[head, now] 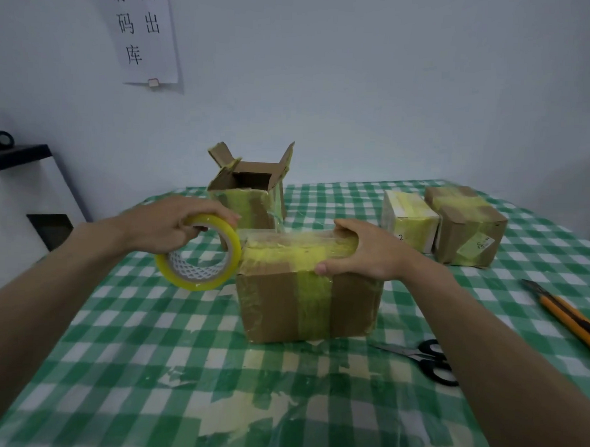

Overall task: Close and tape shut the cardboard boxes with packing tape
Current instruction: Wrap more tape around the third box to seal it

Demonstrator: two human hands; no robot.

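A closed cardboard box [277, 306] stands in the middle of the table, its top and front banded with yellow tape. My right hand [363, 249] grips the box's top right edge, thumb on the front. My left hand [173, 222] holds a roll of yellow packing tape [199, 256] just left of the box's top left corner, touching or nearly touching it. Behind stands an open cardboard box [251, 195] with its flaps up.
Two taped boxes, one white [409, 220] and one brown [467, 226], sit at the back right. Black-handled scissors [426, 360] lie right of the middle box. An orange utility knife [564, 316] lies near the right edge. A green checked tablecloth [181, 370] with tape scraps covers the table.
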